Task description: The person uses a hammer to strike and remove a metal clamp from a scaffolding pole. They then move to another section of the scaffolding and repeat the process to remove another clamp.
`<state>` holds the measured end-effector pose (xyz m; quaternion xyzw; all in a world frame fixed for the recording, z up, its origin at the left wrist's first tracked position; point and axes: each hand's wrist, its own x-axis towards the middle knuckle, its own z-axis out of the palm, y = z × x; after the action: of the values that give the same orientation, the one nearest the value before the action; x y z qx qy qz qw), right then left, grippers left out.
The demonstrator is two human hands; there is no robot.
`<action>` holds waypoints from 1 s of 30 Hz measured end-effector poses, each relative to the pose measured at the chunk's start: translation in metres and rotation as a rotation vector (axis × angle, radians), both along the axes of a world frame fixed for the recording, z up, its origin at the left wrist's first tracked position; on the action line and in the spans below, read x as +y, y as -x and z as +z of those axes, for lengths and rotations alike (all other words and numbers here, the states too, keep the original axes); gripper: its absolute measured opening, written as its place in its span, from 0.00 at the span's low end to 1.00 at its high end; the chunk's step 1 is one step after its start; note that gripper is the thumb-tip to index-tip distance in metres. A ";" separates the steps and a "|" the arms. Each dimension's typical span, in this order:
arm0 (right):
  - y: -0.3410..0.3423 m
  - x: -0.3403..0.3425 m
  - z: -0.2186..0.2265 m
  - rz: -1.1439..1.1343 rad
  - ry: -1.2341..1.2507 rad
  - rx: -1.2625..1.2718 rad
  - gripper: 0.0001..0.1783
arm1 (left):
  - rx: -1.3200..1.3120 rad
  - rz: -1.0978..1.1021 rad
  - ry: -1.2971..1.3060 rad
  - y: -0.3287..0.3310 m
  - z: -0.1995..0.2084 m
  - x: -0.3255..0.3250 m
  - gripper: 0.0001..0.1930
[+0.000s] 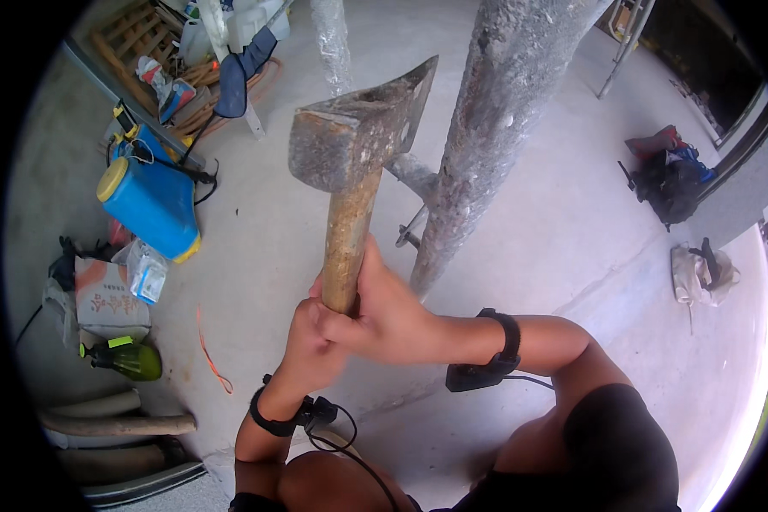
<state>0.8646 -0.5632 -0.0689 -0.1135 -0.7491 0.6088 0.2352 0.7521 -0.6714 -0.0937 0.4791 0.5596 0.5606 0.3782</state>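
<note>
Head view, axe: the axe [355,205] is held up over the middle of the floor [290,230], its head at the top, sharp edge toward the upper right.
Left hand: the left hand [309,346] is closed around the bottom of the wooden handle [347,243].
Right hand: the right hand [397,317] wraps the handle too, overlapping the left.
Metal post: the coated metal post [508,111] slants just right of the axe head; whether they touch, I cannot tell.
Floor's left edge: a blue sprayer [149,196], a cardboard box [111,294] and a green bottle [130,360].
Floor's right edge: a pale bag [704,273].
Progress: gripping and raising look done, with the handle seated in the head; no cut piece shows, and how much is left cannot be judged.
</note>
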 end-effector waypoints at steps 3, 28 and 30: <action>-0.001 0.000 -0.005 0.020 0.098 -0.059 0.29 | -0.088 0.051 -0.025 -0.007 -0.014 0.002 0.10; -0.004 0.012 0.001 0.058 -0.005 0.110 0.31 | 0.256 0.086 -0.233 -0.011 0.008 0.019 0.07; -0.002 0.010 -0.011 0.027 0.069 0.056 0.32 | 0.169 0.095 -0.147 -0.013 -0.008 0.019 0.07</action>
<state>0.8664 -0.5529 -0.0799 -0.0944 -0.7223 0.6403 0.2435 0.7649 -0.6521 -0.1021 0.5242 0.5688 0.5749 0.2666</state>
